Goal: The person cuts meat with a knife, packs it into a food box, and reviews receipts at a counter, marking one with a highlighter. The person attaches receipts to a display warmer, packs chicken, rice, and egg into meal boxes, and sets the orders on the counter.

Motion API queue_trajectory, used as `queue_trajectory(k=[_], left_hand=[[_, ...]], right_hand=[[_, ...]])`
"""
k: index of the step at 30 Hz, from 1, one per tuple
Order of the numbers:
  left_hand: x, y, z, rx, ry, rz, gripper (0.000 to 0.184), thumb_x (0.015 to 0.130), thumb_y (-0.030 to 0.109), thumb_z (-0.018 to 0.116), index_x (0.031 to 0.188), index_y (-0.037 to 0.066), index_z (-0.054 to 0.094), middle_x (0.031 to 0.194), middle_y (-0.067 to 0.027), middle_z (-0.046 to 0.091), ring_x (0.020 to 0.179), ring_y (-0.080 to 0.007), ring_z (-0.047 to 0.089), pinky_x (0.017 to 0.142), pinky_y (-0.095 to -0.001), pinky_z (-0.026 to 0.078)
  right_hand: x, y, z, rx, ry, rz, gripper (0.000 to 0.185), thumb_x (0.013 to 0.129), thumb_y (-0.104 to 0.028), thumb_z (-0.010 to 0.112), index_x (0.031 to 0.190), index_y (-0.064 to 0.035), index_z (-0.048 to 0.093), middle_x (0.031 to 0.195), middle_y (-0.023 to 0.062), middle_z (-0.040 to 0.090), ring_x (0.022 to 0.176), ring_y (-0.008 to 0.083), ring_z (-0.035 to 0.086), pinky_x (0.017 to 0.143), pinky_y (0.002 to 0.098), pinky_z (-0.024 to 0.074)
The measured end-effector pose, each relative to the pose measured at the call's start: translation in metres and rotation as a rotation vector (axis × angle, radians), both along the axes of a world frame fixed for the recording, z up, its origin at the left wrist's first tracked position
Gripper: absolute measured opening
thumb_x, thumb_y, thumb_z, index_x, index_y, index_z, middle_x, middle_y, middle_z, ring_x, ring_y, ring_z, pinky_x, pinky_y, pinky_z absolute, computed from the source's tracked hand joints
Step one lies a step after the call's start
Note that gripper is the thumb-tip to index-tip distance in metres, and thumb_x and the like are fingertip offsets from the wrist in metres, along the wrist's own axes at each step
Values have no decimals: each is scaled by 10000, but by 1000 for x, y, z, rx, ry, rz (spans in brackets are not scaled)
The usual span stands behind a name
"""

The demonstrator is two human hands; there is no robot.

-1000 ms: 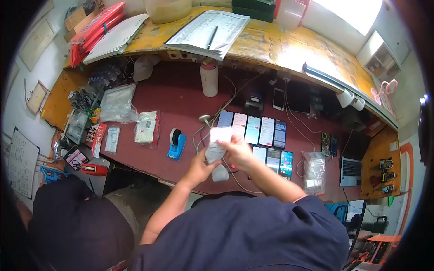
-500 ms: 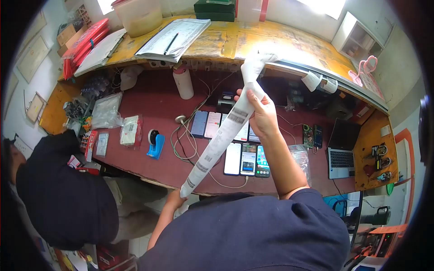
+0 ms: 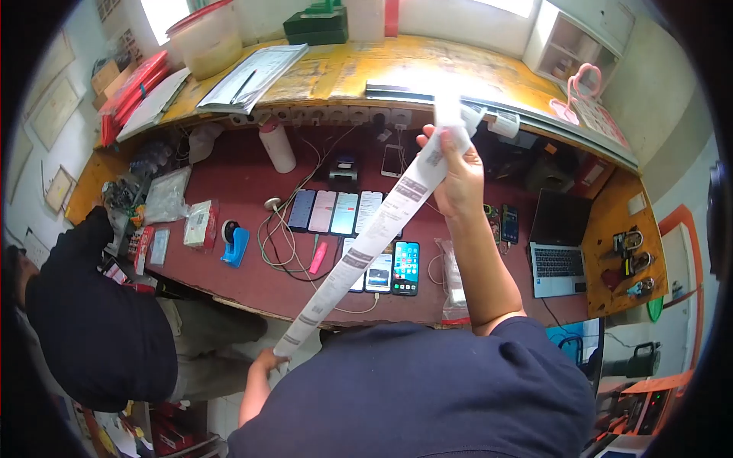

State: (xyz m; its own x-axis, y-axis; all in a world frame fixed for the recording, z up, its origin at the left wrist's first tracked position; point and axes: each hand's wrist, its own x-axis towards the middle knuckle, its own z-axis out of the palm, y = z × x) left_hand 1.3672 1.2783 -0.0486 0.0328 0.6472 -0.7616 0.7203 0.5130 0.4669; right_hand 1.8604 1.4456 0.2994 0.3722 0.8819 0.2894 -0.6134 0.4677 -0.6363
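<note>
A long white paper strip (image 3: 359, 256) printed with dark barcode blocks stretches diagonally between my hands. My left hand (image 3: 267, 362) pinches its lower end past the table's front edge. Higher up, my right hand (image 3: 460, 174) grips the strip near its top, where a loose white end folds over. Beneath the strip lie several phones, among them a dark one with a lit home screen (image 3: 406, 267) and a pink-screened one (image 3: 323, 211). A pink highlighter (image 3: 318, 258) lies left of the strip, partly covering nothing of it.
A blue tape dispenser (image 3: 235, 244) and tangled cables (image 3: 282, 237) are on the left. An open laptop (image 3: 560, 269) stands at right. A small black device (image 3: 343, 172) sits behind the phones. A person in dark clothing (image 3: 99, 305) is at left, one arm reaching onto the table.
The view has shifted. My hands still hold the strip, stretched out at a similar slant, with its printing turned more toward me. The other person's arm now reaches forward.
</note>
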Motion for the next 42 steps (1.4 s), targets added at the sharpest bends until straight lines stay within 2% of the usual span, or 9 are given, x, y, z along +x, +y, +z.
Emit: queue_trajectory(k=[5,9,11,16,28,34,37,41,42], left_hand=[[57,47,95,13,348,-366,1156,484,352,880,1397,-12,271,1400,-212,378,1306,-305,365,1075,-383,305],[183,103,255,607,-902,-53,893,702,369,774,1395,36,320,1325,-147,462,1240,-248,419,1048,-401,297],[238,108,296,683,-1061,-116,662,779,277,729,1322,43,432,1188,-105,558,1093,-183,524,910,-339,415],[291,114,298,614,-970,6,178,871,128,635,975,-16,628,823,-20,665,709,-56,592,645,-217,473],[343,114,305,840,-736,-135,271,938,180,546,783,-31,613,668,14,589,593,-18,459,515,-202,363],[347,140,281,937,-883,239,273,939,190,549,797,-32,618,657,25,560,569,-16,466,511,-177,353],[330,165,277,915,-725,-71,270,891,227,618,941,-37,639,765,-42,629,646,-76,553,582,-203,421],[382,196,338,1484,-519,-538,645,678,422,745,1173,39,586,1096,-153,626,914,-272,638,779,-319,503],[398,207,352,1569,-471,-590,748,622,472,749,1218,60,565,1175,-159,596,990,-316,620,826,-342,499]], right_hand=[[-30,-22,-12,-94,-101,213,317,888,-161,614,1141,20,552,1035,141,641,909,231,647,765,344,544],[-72,-41,-30,-110,-129,496,365,898,-156,598,1218,5,521,1091,123,624,977,207,620,786,340,537],[-85,-47,-30,-131,-99,537,350,905,-142,584,1211,18,523,1088,118,624,966,205,623,793,333,534],[-42,-34,-20,-95,-100,363,277,900,-112,582,1132,38,555,1014,133,643,932,215,635,788,343,534],[58,-3,-57,-175,209,101,245,892,-151,602,1096,-19,568,1001,121,651,947,228,629,810,354,512],[122,-10,-74,-42,357,-31,231,897,-140,588,1092,-16,580,1017,102,645,938,193,620,829,343,502],[181,-32,-65,-39,-27,-250,312,848,-44,636,1144,-17,544,1002,109,628,832,180,619,699,305,539],[209,-49,-28,-158,-586,-354,1024,787,93,592,1462,-241,-102,1110,153,557,871,163,592,733,320,529],[222,-44,-30,-75,-699,-402,926,780,90,587,1482,-196,55,1183,153,544,966,168,576,836,297,483]])
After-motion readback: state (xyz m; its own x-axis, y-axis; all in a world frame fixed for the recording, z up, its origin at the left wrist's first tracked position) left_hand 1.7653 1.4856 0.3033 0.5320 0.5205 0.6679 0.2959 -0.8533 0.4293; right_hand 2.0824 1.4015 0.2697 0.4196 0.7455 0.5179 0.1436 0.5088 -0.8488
